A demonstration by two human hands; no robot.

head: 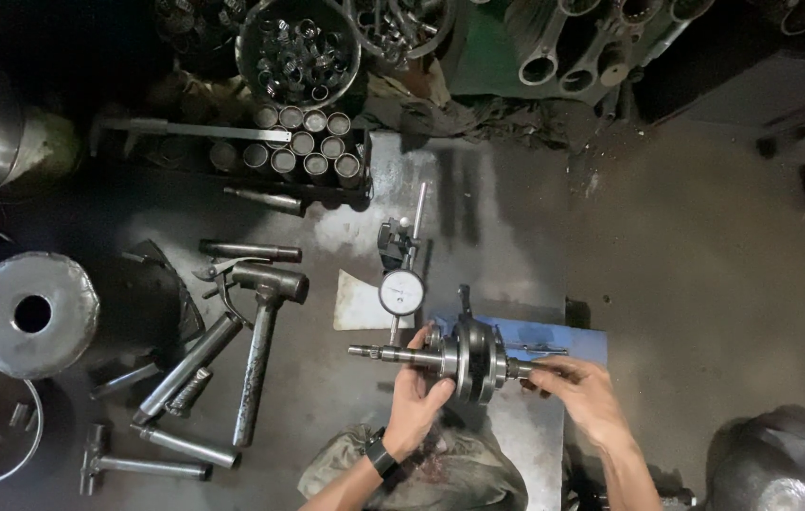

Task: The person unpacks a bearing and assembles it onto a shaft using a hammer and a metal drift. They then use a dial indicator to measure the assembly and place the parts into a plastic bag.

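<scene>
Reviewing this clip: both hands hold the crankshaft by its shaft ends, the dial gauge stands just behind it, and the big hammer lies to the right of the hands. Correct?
Not quite. In the head view the hammer lies to the left of the hands, not the right. The rest stands: left hand and right hand hold the crankshaft by its shaft ends, dial gauge just behind.

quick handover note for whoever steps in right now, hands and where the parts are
Left hand: grips the crankshaft from below, at the shaft beside the webs.
Right hand: fingers pinch the crankshaft's right shaft end.
Crankshaft lies level over the blue stand, its long stub pointing left. The dial gauge stands just behind it; whether its tip touches the shaft cannot be told.
Hammer and steel rods lie untouched on the bench to the left.
Done: crankshaft is at the stand. Left: no gauge reading is visible.
</scene>
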